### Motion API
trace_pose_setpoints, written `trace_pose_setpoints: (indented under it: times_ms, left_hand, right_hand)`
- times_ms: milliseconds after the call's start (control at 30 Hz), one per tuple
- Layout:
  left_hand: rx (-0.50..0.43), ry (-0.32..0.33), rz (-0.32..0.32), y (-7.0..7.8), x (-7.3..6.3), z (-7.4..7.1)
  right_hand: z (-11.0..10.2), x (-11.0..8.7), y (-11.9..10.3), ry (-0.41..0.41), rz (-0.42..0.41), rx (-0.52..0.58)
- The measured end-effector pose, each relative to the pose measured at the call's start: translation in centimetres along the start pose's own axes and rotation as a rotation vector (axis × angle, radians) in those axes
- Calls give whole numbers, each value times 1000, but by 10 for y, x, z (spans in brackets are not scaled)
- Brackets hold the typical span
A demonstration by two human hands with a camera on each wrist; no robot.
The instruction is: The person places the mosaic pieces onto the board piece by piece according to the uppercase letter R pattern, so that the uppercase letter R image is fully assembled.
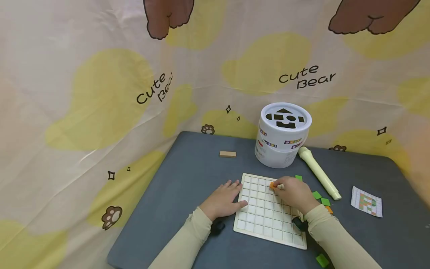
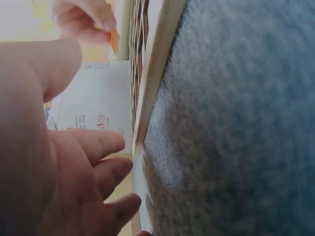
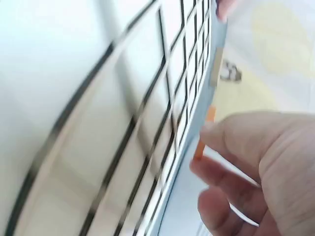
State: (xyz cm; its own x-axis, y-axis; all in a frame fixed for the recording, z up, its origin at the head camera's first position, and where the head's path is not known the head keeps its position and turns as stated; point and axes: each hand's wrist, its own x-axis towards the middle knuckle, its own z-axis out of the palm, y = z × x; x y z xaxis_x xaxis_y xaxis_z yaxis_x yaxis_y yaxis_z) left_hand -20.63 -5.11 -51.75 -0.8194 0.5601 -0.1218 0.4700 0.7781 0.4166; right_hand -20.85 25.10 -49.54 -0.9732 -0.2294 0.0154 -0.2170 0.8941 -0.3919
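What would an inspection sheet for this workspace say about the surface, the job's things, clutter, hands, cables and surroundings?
Surface: dark grey tabletop.
Job's things: white-celled grid board; orange tile, in hand; loose green tiles and second orange tile along the board's right; pattern card farther right.
Clutter: white bucket with shape-hole lid, beyond the board; pale yellow rod, one end near the bucket; wooden block, left of the bucket.
Hands: left hand at the board's left edge, fingers spread; right hand pinches the orange tile.
Cables: nothing seen.
Surroundings: fabric backdrop printed "Cute Bear".
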Motion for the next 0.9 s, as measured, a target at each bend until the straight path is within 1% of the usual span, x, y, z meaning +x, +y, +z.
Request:
trace_pose_setpoints:
  times_ms: [100,233,367,467,567,600,700,733,800,900]
  left_hand:
    - [-2,-5,-1,3,3,3]
    - [-2,-12,-1,5,5,7]
    - [22,-13,-16,3,3,8]
    - [45,-11,-32,0,1,8]
    - [50,-14,-42,-3,-1,7]
    - [50,-16,-44,-3,-2,6]
    - [49,-21,-42,-3,-2,6]
    - [48,-24,-38,-3,-2,5]
    - [48,-23,-23,-2,-2,5]
    - [53,-21,0,-1,0,4]
  right_hand:
    - [10,7,-11,-20,-71,1]
    - [19,12,-17,2,-143,-32]
    - [25,15,-20,30,-220,-83]
    - [29,17,-22,44,-243,-147]
    - [30,15,-23,31,-250,-173]
    - [29,14,-22,23,-246,-177]
    - [21,6,-14,-1,-204,-131]
    - [17,3,-8,3,-171,-113]
    - [6,-4,8,30,-72,-86]
    - [-9,-15,38,97,72,-65]
